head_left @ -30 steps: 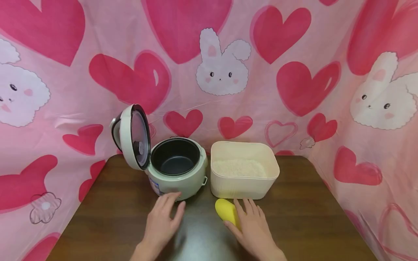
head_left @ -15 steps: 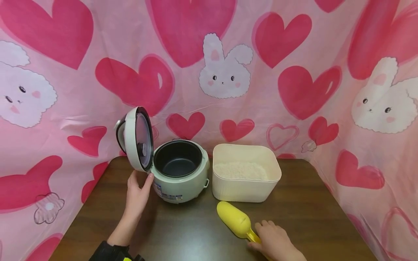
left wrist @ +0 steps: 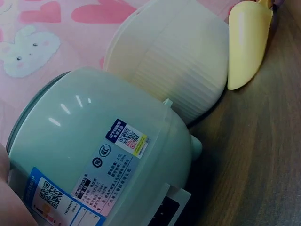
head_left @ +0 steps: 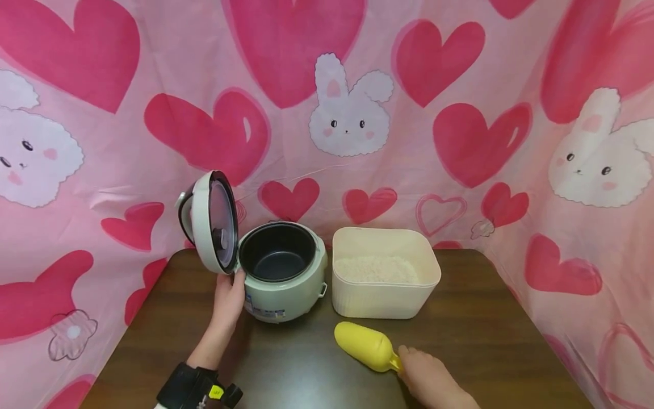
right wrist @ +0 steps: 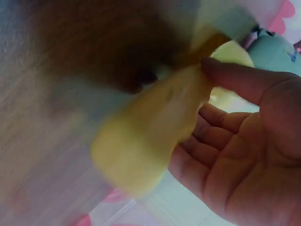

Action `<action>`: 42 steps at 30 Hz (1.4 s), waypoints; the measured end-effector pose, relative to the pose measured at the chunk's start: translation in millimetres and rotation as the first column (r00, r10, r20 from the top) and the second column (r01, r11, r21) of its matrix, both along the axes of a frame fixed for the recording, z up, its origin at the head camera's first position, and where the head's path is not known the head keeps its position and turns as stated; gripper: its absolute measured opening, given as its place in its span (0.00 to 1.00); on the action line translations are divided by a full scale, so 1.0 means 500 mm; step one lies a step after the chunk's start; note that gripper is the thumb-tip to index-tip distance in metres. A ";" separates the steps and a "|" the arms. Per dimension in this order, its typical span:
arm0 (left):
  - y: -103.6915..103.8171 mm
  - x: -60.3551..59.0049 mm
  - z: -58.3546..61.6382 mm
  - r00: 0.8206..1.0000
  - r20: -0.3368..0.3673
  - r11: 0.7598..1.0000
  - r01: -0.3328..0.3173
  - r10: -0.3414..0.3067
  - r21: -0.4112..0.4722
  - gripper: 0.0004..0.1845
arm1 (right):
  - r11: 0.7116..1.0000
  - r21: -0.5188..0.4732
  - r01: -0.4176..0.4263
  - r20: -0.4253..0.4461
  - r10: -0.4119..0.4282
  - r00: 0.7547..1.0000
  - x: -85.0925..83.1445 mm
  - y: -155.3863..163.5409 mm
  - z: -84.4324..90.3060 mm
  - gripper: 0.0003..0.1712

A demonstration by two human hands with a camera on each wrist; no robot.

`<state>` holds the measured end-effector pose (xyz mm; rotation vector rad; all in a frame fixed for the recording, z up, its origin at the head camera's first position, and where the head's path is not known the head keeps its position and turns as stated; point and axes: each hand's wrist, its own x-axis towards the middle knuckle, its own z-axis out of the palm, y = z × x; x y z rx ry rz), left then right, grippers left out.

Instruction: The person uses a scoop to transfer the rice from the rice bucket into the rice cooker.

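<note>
A pale green rice cooker stands on the table with its lid raised to the left, its dark inner pot visible. My left hand rests against the cooker's left side, below the lid; its fingertips are hidden. Only a bit of that hand shows at the left wrist view's edge, beside the cooker's labels. To the right, my right hand grips the handle of a yellow scoop, thumb pressed on it in the blurred right wrist view. The scoop lies bowl-side down, its tip pointing left.
Right of the cooker stands a cream bin partly filled with white rice. A dark wooden table carries everything. Pink cloth with hearts and rabbits hangs behind and at both sides.
My left hand has gone from the cooker's front to its left side, under the lid. My right hand has slid back from the scoop's bowl to its handle and now grips it.
</note>
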<state>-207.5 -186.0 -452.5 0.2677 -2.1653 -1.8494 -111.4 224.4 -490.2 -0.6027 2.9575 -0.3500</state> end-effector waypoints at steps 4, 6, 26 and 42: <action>0.001 -0.011 0.002 1.000 -0.014 0.999 0.003 -0.004 -0.041 0.30 | 0.993 -0.062 -0.099 -0.075 0.094 0.993 0.000 0.013 0.011 0.14; 0.000 -0.015 0.002 1.000 -0.027 0.998 0.004 -0.005 -0.058 0.30 | 0.984 -0.084 -0.159 -0.132 0.147 0.980 0.000 0.017 0.020 0.14; -0.018 -0.029 -0.020 0.990 -0.131 0.967 0.014 -0.049 -0.255 0.29 | 0.988 0.131 -0.079 -0.591 0.142 0.794 -0.114 0.061 0.352 0.21; -0.019 -0.031 -0.023 0.978 -0.203 0.963 -0.011 -0.046 -0.268 0.26 | 0.940 0.336 0.062 -0.408 0.085 0.909 -0.281 0.063 0.377 0.18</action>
